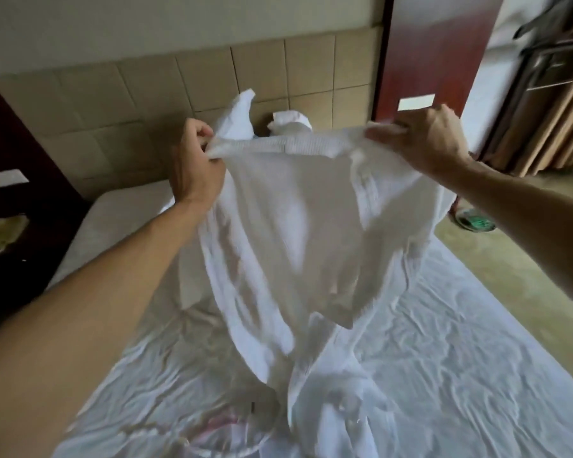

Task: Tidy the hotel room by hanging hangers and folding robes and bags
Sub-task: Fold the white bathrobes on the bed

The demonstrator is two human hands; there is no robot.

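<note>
Two bare hands hold a white robe (295, 233) up over the bed (460, 358). The left hand (196, 163) has its fingers curled round one end of the collar band, and the right hand (427, 137) pinches the other end, so the band runs taut between them. The cloth hangs down blurred, its lower part lying crumpled on the wrinkled white sheet. Behind stands a tan padded headboard (113, 104), with dark red wooden panels (434, 51) at the right and a green-soled slipper (473, 221) on the floor.
</note>
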